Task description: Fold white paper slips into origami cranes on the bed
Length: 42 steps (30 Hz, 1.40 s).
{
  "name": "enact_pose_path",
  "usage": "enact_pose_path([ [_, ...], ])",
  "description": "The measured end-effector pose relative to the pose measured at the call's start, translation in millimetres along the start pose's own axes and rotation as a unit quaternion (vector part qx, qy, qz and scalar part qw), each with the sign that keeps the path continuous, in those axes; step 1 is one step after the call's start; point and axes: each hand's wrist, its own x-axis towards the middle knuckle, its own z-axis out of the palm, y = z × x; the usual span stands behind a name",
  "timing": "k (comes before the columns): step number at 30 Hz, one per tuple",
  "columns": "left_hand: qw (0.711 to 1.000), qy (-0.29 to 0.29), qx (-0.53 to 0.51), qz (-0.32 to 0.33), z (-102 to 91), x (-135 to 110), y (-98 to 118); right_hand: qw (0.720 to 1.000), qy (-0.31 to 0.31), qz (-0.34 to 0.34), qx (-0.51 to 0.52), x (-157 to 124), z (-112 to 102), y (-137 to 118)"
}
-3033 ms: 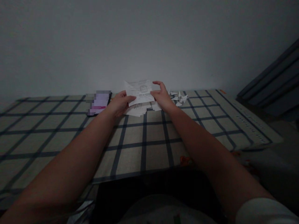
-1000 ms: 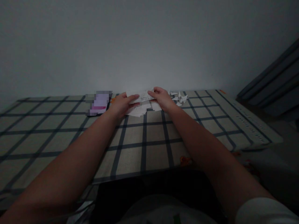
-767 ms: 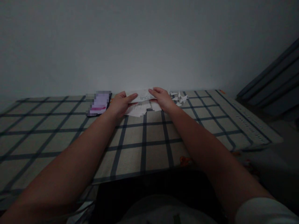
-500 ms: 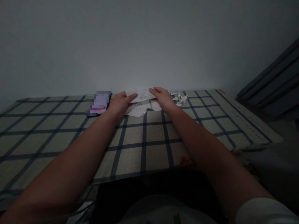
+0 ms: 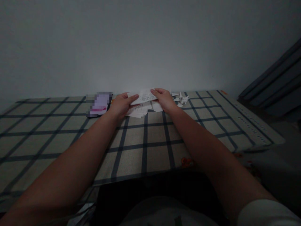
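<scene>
Between my two hands is a white sheet of paper (image 5: 145, 95) with print on it, raised a little above the tablecloth. My left hand (image 5: 122, 104) pinches its left end, thumb on top. The right end is gripped by my right hand (image 5: 164, 98), also with the thumb over the paper. Underneath lie several loose printed paper slips (image 5: 138, 111), partly covered by the held sheet. Just beyond my right hand sits a small cluster of folded white paper pieces (image 5: 182, 99) with pointed tips.
A phone (image 5: 100, 105) with a lit, partly blurred screen lies left of my left hand. The checked tablecloth (image 5: 155, 157) covers the table, which meets a plain wall (image 5: 150, 40) at the back. Dark grey folds of fabric (image 5: 277, 72) hang at the right.
The held sheet has shifted its tilt slightly, and its printed face shows a little differently. Both hands stay in nearly the same place.
</scene>
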Motion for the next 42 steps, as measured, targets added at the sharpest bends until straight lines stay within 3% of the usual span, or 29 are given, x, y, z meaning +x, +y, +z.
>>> enact_pose_path([
  [19, 0.999, -0.024, -0.031, -0.027, 1.5, -1.2, 1.8, 0.999, 0.010, -0.022, -0.043, 0.6, -1.4, 0.6],
  [25, 0.998, -0.039, 0.027, -0.048, -6.2, 4.6, -3.2, 0.987, 0.026, -0.059, -0.148, -0.8, -4.5, -3.3],
  [32, 0.986, -0.004, 0.148, -0.074, -7.7, 3.7, -1.9, 0.960, -0.016, -0.090, -0.264, -4.0, -2.1, -10.9],
  [38, 0.979, -0.051, 0.180, -0.078, -6.5, -2.1, 6.8, 0.934, -0.077, -0.117, -0.328, -8.3, 3.6, -17.0],
  [42, 0.978, -0.075, 0.131, -0.143, -11.3, 3.6, 8.0, 0.928, -0.088, -0.131, -0.338, -9.5, 4.0, -16.7],
])
